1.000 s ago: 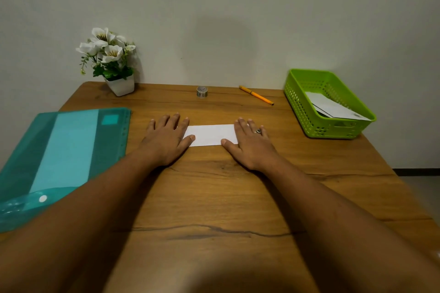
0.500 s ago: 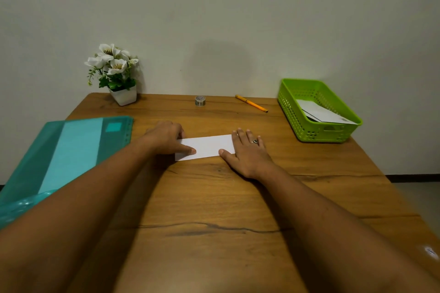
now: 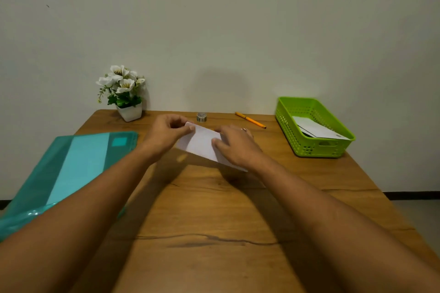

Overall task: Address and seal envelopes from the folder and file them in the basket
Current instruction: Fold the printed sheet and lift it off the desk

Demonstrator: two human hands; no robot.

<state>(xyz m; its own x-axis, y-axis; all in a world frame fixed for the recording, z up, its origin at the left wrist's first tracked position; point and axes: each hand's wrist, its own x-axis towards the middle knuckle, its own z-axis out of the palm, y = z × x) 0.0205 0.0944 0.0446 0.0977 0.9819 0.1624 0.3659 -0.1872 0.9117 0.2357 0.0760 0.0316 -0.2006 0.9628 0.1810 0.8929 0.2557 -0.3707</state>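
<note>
Where the wooden table (image 3: 214,221) meets a plain wall (image 3: 214,19), clutter is sparse.

The brown wooden table (image 3: 214,209) carries a teal plastic folder (image 3: 78,166) at left, a white potted flower plant (image 3: 126,100), a small tape roll (image 3: 201,117), an orange pen (image 3: 250,120) and a green perforated plastic basket (image 3: 289,126) at right.

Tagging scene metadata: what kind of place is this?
Probably a home or small-office desk: a wooden table against a plain wall, with a teal folder, a green basket holding envelopes, and a potted flower.
</note>
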